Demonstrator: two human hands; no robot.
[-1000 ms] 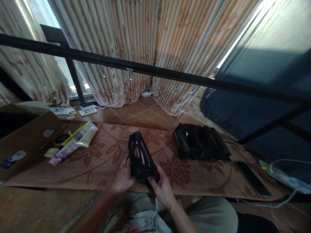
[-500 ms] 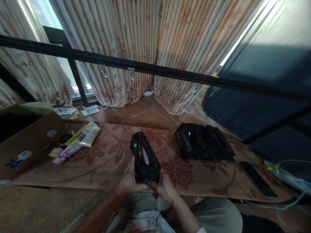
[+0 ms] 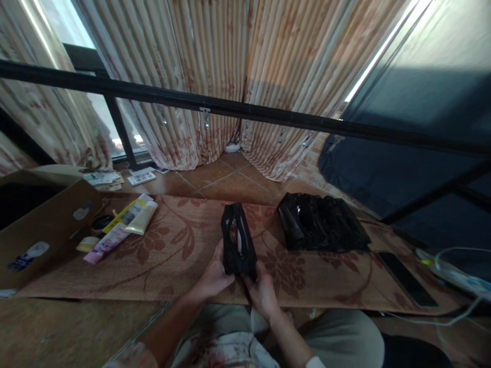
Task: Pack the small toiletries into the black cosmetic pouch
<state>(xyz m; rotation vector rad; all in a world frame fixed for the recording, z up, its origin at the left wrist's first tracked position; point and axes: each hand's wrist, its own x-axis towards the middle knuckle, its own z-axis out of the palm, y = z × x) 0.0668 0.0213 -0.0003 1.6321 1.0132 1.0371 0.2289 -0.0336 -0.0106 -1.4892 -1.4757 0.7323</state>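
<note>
A small black zip pouch (image 3: 248, 253) is held between my two hands above the front of the patterned cloth. Its top is unzipped, and something pale pink shows through the slit. My left hand (image 3: 216, 272) grips the pouch's near left side. Around its near right corner, the fingers of my right hand (image 3: 263, 290) are closed, with some fingertips hidden beneath it. To the right lies a row of shiny black pouches or bags (image 3: 322, 223), pressed close together.
Left on the cloth (image 3: 169, 266) are a pink-and-white tube (image 3: 109, 243), a cream tube (image 3: 141, 218), a yellow packet (image 3: 119, 214) and a round dark jar (image 3: 102, 222). A cardboard box (image 3: 49, 225) stands far left. A phone (image 3: 407, 279) and a white power strip (image 3: 452, 276) lie right.
The pouch has moved slightly right and away from me, turning so that it points more nearly straight ahead. Both hands have moved with it.
</note>
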